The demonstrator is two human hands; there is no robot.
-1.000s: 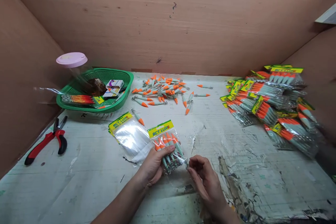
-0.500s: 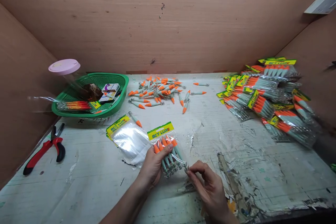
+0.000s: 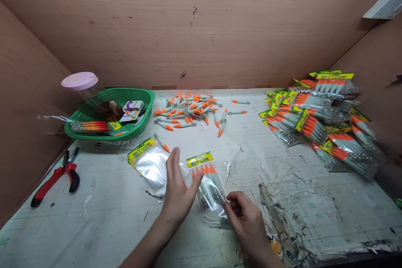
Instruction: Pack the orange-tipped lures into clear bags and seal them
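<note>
A clear bag of squid lures (image 3: pixel 208 184) with a yellow BCT LURE header lies on the table in front of me. Several orange-tipped, pale green lures show inside it, hooks toward me. My left hand (image 3: pixel 179 192) is open beside the bag's left edge, fingers stretched upward. Thumb and forefinger of my right hand (image 3: pixel 246 217) pinch the bag's lower right edge. Left of the bag lies a stack of flat clear bags (image 3: pixel 152 165) with yellow headers, partly behind my left hand. One loose lure (image 3: pixel 162 143) rests at the stack's top edge.
Loose lures (image 3: pixel 191 111) are heaped at the back middle. Filled lure packs (image 3: pixel 314 113) pile up at the right. A green basket (image 3: pixel 147 119) with a pink-lidded container (image 3: pixel 80 80) stands at the left, pliers (image 3: pixel 59 173) in front of it. The front table edge is worn.
My left hand has let go of the lures and moved up and left, fingers opening. The lures now lie lower inside the bag, which rests flatter. My right hand stays at its edge.
</note>
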